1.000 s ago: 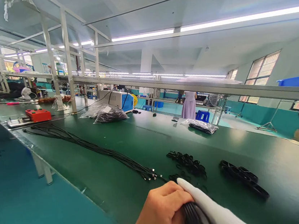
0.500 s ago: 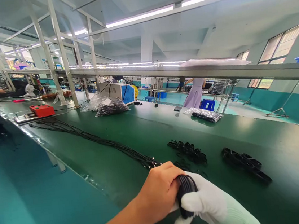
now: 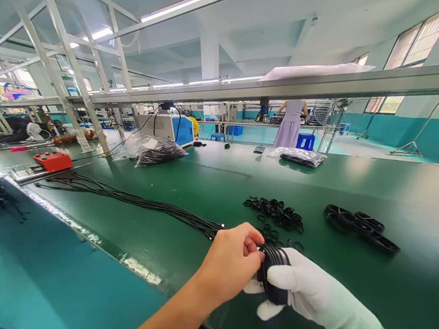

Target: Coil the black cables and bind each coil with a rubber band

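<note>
A black cable wound into a tight coil [image 3: 277, 280] is held above the front of the green table. My right hand [image 3: 308, 287], in a white glove, wraps round the coil with the thumb across its face. Bare and curled, my left hand [image 3: 236, 256] pinches at the coil's left side; exactly which part of the cable lies between its fingertips is hidden. Just beyond my hands is a heap of small black rings [image 3: 279, 213], with several loose ones nearer. Long black cables [image 3: 148, 202] stretch from the far left, their ends near my left hand.
Finished-looking black coils [image 3: 358, 225] lie to the right on the table [image 3: 420, 204]. Further back are bagged black items [image 3: 302, 157], another plastic bag [image 3: 157, 150], a blue-and-white machine [image 3: 177, 127] and a red box [image 3: 53, 161]. A metal shelf rail [image 3: 210, 90] crosses above. A person in lilac stands beyond.
My left fingers have shifted from over the top of the coil to a pinch at its left side. My right hand keeps holding the coil. The camera view has tilted slightly.
</note>
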Demonstrator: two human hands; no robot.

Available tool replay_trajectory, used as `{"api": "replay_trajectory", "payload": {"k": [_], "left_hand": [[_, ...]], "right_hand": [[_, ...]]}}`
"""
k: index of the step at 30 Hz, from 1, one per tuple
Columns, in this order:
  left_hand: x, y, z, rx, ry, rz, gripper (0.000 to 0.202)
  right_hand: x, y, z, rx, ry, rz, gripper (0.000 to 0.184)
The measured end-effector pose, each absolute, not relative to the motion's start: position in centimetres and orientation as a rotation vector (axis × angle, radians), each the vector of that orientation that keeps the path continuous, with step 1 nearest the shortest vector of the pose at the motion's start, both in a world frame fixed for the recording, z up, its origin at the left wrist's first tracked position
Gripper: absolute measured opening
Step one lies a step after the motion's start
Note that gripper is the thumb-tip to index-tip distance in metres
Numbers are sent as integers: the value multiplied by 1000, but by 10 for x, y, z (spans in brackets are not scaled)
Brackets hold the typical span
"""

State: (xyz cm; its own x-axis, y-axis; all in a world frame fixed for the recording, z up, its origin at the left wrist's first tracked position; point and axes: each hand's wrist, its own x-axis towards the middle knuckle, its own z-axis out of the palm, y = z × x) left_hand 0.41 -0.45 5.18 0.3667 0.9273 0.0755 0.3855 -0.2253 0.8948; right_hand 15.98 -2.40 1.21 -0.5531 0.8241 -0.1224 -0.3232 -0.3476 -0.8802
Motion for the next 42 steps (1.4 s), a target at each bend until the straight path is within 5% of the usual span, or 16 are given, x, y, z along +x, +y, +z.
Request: {"api": "replay_trajectory", "payload": {"k": [16,22,33,42], "left_hand": [[5,-4,40,1907,1372,680,10],[2,-3,22,1982,1296,918,19],[-9,-31,18,2169,1238,730,9],[-23,-11,36,1858,1267,772,12]], "right_hand": [[142,-24,-5,-763,-1033,1981,29],[135,-30,-6,-737,-979,2053,34],[135,-21,-14,-557,-754,1975,27],[146,-26,-13,-561,-774,2216,32]]}}
